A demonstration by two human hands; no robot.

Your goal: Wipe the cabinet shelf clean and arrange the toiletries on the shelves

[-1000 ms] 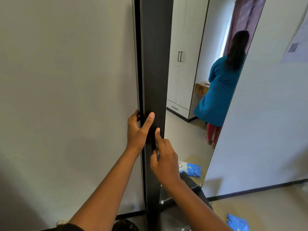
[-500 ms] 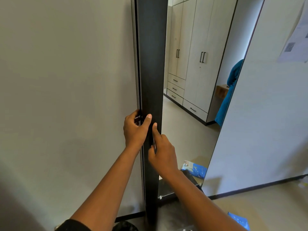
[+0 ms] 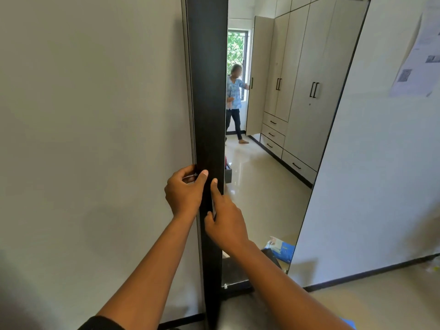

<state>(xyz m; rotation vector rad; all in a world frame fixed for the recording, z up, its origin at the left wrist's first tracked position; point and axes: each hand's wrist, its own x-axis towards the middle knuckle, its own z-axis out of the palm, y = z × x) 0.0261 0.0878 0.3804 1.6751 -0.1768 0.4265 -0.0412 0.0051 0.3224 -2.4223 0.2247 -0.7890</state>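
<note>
A tall mirrored cabinet door point(image 3: 273, 163) stands nearly edge-on to me, its dark side edge point(image 3: 207, 91) running from top to bottom. My left hand point(image 3: 183, 196) curls its fingers behind the left side of that edge, thumb on the front. My right hand point(image 3: 227, 222) presses on the edge just below, index finger pointing up, thumb by a slim handle. The cabinet's shelves and the toiletries are hidden behind the door.
A pale wall point(image 3: 95, 139) fills the left. The mirror reflects wardrobes, a glossy floor and a person standing by a window. A blue packet point(image 3: 282, 251) lies on the floor by the mirror's lower corner. Papers point(image 3: 419, 55) hang on the right wall.
The door has swung: its reflection has shifted from a person in teal to wardrobes and a person by the window. Both hands stay on the edge, a little closer together.
</note>
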